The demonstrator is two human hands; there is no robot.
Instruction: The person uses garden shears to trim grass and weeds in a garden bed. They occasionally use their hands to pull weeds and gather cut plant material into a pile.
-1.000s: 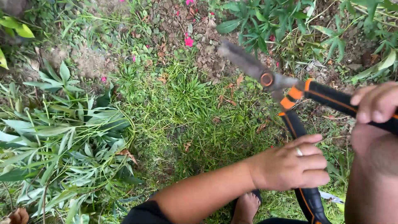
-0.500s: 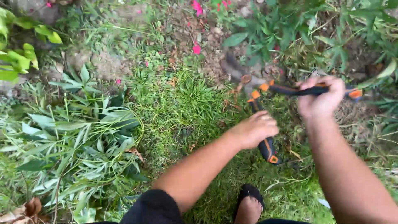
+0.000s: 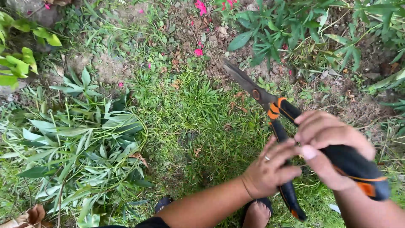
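Head view: both hands' fingers (image 3: 314,126) grip shear handles (image 3: 354,162).

A person's left hand (image 3: 270,171) and right hand (image 3: 327,145) each grip a black-and-orange handle of a pair of garden shears (image 3: 276,118), its dark blades (image 3: 240,80) closed together and angled up-left over a patch of grass (image 3: 198,122). Cut leafy branches (image 3: 80,143) lie heaped to the left. Pink petals (image 3: 198,52) dot the bare soil beyond, and a sandalled foot (image 3: 255,213) shows below.
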